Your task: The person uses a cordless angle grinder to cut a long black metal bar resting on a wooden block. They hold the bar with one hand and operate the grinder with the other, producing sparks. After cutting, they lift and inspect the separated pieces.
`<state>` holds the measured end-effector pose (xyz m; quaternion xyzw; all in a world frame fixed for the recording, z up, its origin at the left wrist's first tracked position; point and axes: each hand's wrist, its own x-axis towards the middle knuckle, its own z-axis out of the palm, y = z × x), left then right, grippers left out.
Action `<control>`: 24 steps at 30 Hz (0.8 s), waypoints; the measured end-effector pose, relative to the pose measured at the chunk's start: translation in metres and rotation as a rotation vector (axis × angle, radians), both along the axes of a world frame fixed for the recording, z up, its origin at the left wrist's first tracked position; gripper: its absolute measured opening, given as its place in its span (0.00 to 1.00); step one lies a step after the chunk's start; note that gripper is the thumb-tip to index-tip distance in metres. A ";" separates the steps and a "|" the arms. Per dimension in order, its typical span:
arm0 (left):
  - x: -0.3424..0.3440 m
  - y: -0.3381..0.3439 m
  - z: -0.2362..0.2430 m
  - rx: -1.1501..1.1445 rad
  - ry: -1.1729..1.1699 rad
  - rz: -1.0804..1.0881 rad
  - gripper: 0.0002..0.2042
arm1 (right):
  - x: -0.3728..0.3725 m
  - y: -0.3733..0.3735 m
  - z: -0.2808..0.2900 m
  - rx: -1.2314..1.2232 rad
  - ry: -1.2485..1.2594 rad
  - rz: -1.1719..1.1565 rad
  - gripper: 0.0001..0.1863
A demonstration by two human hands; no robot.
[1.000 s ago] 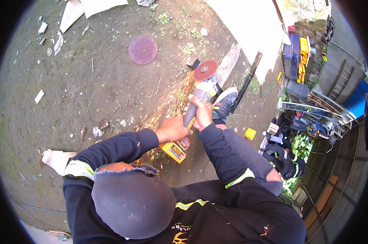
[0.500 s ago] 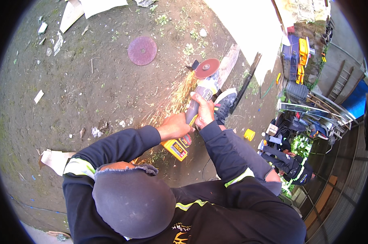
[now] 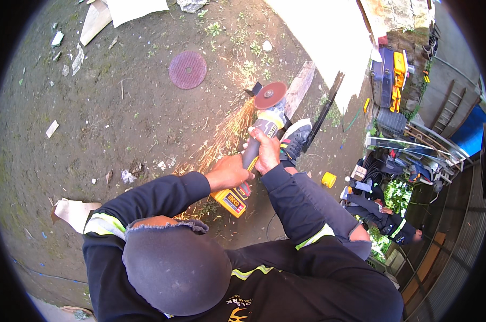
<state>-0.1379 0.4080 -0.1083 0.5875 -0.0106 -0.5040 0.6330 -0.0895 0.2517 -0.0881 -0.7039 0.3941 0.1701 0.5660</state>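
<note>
Head view: spare red disc point(image 3: 188, 70) beyond sparking grinder point(image 3: 256, 145).

A single head-worn fisheye view looks steeply down from close above the person's cap point(image 3: 176, 268), forearms entering from the lower edge toward frame centre.

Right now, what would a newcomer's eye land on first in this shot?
The spray of orange sparks at mid-frame, flying down-left from the reddish disc of the angle grinder. The left hand and right hand both grip the tool. A spare round disc lies on the dirt ground, upper left.
</note>
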 end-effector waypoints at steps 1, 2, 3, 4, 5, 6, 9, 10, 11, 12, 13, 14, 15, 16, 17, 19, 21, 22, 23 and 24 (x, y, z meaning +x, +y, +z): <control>0.000 0.000 0.000 0.000 0.014 -0.008 0.25 | 0.000 -0.001 0.000 0.007 0.003 0.004 0.13; 0.001 0.001 0.000 -0.002 0.006 -0.007 0.25 | 0.000 -0.001 0.001 0.016 0.003 0.010 0.13; 0.002 0.001 0.000 0.000 0.000 -0.015 0.25 | 0.001 0.000 0.002 0.011 0.010 0.010 0.14; 0.002 0.001 0.000 0.012 -0.013 -0.033 0.25 | 0.001 0.000 0.003 0.008 0.016 0.013 0.14; 0.003 0.000 0.000 0.012 -0.004 -0.029 0.24 | 0.002 0.001 0.003 0.004 0.020 0.016 0.14; 0.003 0.000 0.001 0.023 -0.004 -0.033 0.24 | 0.002 0.001 0.004 0.004 0.023 0.018 0.14; 0.003 -0.001 0.001 0.022 -0.007 -0.011 0.23 | 0.004 0.003 0.007 0.001 0.025 0.016 0.15; 0.003 -0.001 0.001 0.017 -0.006 0.003 0.23 | 0.004 0.003 0.007 0.000 0.024 0.012 0.15; 0.004 -0.001 0.001 0.001 -0.007 0.002 0.23 | 0.004 0.003 0.006 -0.001 0.024 0.008 0.15; 0.004 0.000 0.001 -0.016 -0.008 0.002 0.22 | 0.004 0.003 0.006 -0.010 0.015 0.011 0.14; 0.005 0.001 0.001 -0.017 -0.013 -0.009 0.22 | 0.004 0.003 0.005 -0.019 0.006 0.014 0.14; 0.005 0.001 0.001 -0.024 -0.004 -0.002 0.22 | 0.004 0.002 0.005 -0.021 -0.009 0.024 0.14; 0.006 0.001 0.002 -0.015 0.000 -0.006 0.21 | 0.005 0.002 0.004 -0.018 -0.005 0.020 0.14; 0.006 0.001 0.003 -0.003 0.009 -0.014 0.21 | 0.006 0.001 0.004 -0.007 -0.006 0.023 0.14; 0.007 0.001 0.002 -0.010 0.010 -0.006 0.21 | 0.006 0.000 0.004 -0.016 0.000 0.014 0.14; 0.007 0.000 0.001 -0.015 0.024 0.004 0.22 | 0.008 0.001 0.003 0.019 -0.024 -0.005 0.13; 0.007 -0.003 0.000 -0.010 -0.002 -0.007 0.22 | 0.008 0.002 0.004 0.029 -0.027 -0.025 0.13; 0.006 -0.004 -0.002 -0.001 -0.007 -0.006 0.22 | 0.008 0.003 0.005 0.032 -0.021 -0.031 0.13; 0.005 -0.006 -0.003 -0.007 0.004 0.009 0.22 | 0.007 0.004 0.006 0.042 -0.018 -0.032 0.13; 0.002 -0.007 -0.003 -0.010 0.022 0.030 0.22 | 0.007 0.004 0.007 0.023 -0.019 -0.025 0.12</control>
